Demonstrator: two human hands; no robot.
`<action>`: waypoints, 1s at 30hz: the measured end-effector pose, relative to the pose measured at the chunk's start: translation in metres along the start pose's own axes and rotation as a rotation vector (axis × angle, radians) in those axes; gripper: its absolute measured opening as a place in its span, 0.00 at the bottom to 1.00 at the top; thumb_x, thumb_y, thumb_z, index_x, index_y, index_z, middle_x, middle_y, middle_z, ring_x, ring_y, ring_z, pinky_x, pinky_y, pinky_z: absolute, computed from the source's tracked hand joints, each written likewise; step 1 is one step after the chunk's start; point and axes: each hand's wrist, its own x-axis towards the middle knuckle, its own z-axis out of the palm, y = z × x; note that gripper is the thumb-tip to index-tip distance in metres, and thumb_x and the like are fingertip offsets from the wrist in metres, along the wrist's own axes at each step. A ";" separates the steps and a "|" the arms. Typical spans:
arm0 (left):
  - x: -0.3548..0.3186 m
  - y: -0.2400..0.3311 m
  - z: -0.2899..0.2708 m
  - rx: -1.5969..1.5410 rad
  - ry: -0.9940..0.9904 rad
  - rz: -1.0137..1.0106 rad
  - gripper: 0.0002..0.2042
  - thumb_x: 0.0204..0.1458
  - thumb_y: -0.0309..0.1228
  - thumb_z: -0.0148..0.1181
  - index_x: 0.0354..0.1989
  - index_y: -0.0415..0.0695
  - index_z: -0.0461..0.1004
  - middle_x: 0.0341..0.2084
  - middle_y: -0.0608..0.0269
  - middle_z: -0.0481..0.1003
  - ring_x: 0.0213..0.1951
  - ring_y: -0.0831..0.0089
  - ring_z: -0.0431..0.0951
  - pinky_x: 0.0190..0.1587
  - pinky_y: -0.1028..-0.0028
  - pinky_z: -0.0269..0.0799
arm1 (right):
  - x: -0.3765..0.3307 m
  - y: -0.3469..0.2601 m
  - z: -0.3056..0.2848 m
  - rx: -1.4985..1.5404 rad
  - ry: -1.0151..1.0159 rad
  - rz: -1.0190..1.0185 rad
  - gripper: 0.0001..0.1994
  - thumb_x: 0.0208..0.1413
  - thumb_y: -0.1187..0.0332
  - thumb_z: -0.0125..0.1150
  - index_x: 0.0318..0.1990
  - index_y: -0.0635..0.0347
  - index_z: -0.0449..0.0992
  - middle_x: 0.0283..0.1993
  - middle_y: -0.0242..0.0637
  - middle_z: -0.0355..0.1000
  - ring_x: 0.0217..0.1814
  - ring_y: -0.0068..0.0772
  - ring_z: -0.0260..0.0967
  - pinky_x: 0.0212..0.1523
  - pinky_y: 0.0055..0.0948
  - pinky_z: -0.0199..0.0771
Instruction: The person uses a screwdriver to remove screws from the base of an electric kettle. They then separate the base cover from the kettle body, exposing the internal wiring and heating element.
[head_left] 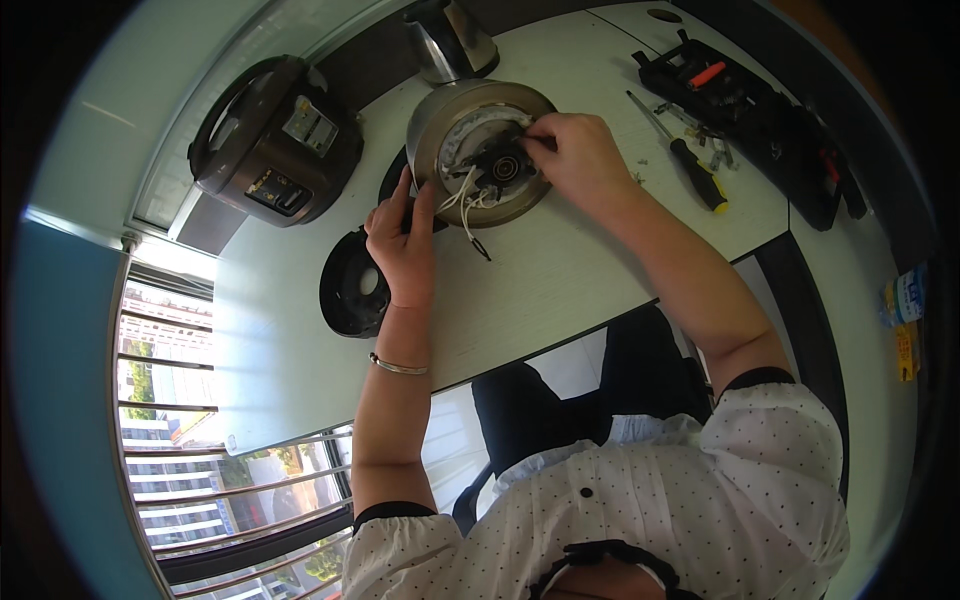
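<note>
An electric kettle (425,122) lies on its side on the table, its opened underside turned toward me. Inside that underside sit a black round connector (505,168) and several loose white wires (463,205), one hanging past the rim. My left hand (400,240) grips the kettle's left side by its black handle, index finger and thumb pointing upward. At the upper right of the underside, my right hand (582,162) is closed in a pinch against the black part; whatever its fingertips hold is hidden. A black round base cover (343,290) rests beside my left wrist.
A brown electric cooker (285,145) stands at the left, and a steel jug (450,45) behind the kettle. To the right lie a yellow-black screwdriver (698,172), small metal pieces (720,150) and an open black tool case (765,130). A barred window (170,400) is at lower left.
</note>
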 end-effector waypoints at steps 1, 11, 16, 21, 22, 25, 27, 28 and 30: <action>0.000 0.000 0.000 -0.003 0.001 -0.003 0.14 0.52 0.28 0.60 0.47 0.37 0.74 0.34 0.59 0.78 0.35 0.80 0.73 0.41 0.80 0.68 | -0.001 0.000 0.000 -0.012 0.001 -0.012 0.07 0.46 0.70 0.60 0.28 0.66 0.77 0.27 0.47 0.74 0.31 0.49 0.72 0.35 0.41 0.72; 0.000 -0.002 0.003 -0.014 0.054 0.018 0.15 0.48 0.29 0.63 0.45 0.41 0.76 0.18 0.68 0.72 0.26 0.78 0.69 0.44 0.77 0.61 | 0.000 0.000 -0.003 -0.320 -0.047 -0.328 0.04 0.46 0.76 0.58 0.30 0.65 0.76 0.32 0.43 0.74 0.32 0.45 0.72 0.35 0.36 0.72; 0.000 -0.002 0.003 -0.023 0.054 -0.008 0.15 0.48 0.30 0.62 0.46 0.41 0.76 0.18 0.68 0.72 0.26 0.78 0.69 0.45 0.77 0.61 | 0.000 0.001 -0.005 -0.325 -0.037 -0.335 0.05 0.46 0.75 0.59 0.31 0.66 0.76 0.32 0.43 0.74 0.31 0.45 0.72 0.34 0.35 0.73; 0.000 -0.005 0.004 -0.039 0.059 -0.011 0.15 0.49 0.30 0.62 0.46 0.42 0.76 0.18 0.67 0.72 0.26 0.78 0.69 0.44 0.77 0.61 | -0.003 -0.005 -0.006 -0.177 0.014 -0.161 0.07 0.48 0.72 0.60 0.32 0.67 0.77 0.28 0.43 0.75 0.28 0.40 0.73 0.31 0.32 0.73; 0.000 -0.006 0.004 -0.041 0.060 -0.012 0.15 0.49 0.30 0.62 0.46 0.42 0.76 0.18 0.67 0.72 0.26 0.79 0.69 0.44 0.77 0.61 | -0.003 -0.004 -0.005 -0.156 0.022 -0.131 0.07 0.48 0.71 0.60 0.33 0.67 0.77 0.27 0.43 0.75 0.26 0.38 0.73 0.29 0.30 0.73; 0.000 -0.004 0.004 -0.038 0.059 -0.013 0.15 0.49 0.30 0.62 0.46 0.42 0.76 0.18 0.68 0.72 0.25 0.78 0.69 0.44 0.77 0.61 | 0.000 -0.002 -0.002 0.124 -0.018 0.115 0.09 0.48 0.68 0.59 0.28 0.67 0.77 0.22 0.45 0.73 0.23 0.41 0.72 0.29 0.34 0.73; 0.000 -0.004 0.004 -0.037 0.061 0.004 0.15 0.49 0.29 0.62 0.46 0.42 0.76 0.18 0.68 0.72 0.25 0.78 0.69 0.44 0.77 0.61 | 0.003 -0.010 -0.012 0.286 -0.105 0.316 0.09 0.49 0.69 0.59 0.28 0.68 0.77 0.20 0.42 0.73 0.20 0.34 0.70 0.26 0.30 0.71; 0.000 -0.005 0.004 -0.036 0.063 0.012 0.15 0.49 0.29 0.62 0.46 0.42 0.76 0.18 0.68 0.72 0.25 0.78 0.69 0.44 0.77 0.61 | 0.004 -0.015 -0.016 0.368 -0.149 0.416 0.09 0.49 0.69 0.59 0.27 0.69 0.77 0.19 0.40 0.73 0.18 0.30 0.69 0.24 0.27 0.71; 0.000 -0.003 0.003 -0.020 0.062 0.016 0.15 0.48 0.29 0.62 0.46 0.41 0.76 0.17 0.68 0.71 0.24 0.79 0.69 0.44 0.77 0.61 | 0.006 -0.013 -0.016 0.389 -0.167 0.426 0.09 0.49 0.70 0.58 0.27 0.69 0.77 0.18 0.37 0.72 0.17 0.25 0.67 0.21 0.24 0.69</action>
